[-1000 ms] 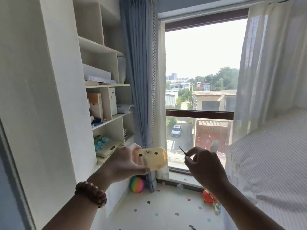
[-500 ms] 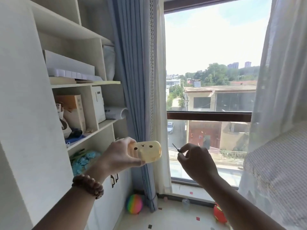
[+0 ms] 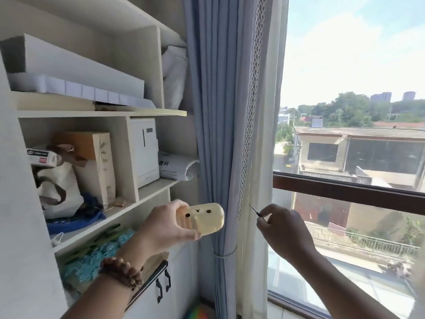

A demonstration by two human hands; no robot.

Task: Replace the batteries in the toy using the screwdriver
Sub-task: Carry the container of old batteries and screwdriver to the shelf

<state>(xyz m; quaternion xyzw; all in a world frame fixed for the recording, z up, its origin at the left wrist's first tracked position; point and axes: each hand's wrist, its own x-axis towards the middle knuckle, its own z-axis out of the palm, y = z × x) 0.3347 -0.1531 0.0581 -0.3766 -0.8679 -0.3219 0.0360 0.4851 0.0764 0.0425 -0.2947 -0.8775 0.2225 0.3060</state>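
A pale yellow blocky toy (image 3: 204, 218) with two black dot eyes is gripped in my left hand (image 3: 164, 229), held up in front of the blue curtain. My left wrist wears a brown bead bracelet. To the right, my right hand (image 3: 284, 229) pinches a thin dark screwdriver (image 3: 255, 211); its tip points up and left toward the toy, a short gap away. Most of the screwdriver is hidden in my fingers.
White shelving (image 3: 147, 192) at the left holds boxes, a bag and blue items. A blue curtain (image 3: 213, 111) and a sheer curtain hang in the middle. A large window (image 3: 349, 187) with a brown bar fills the right.
The view has swung up and left, so the floor and bed have left the frame and the shelves are closer. Both hands keep their hold, staying about the same distance apart.
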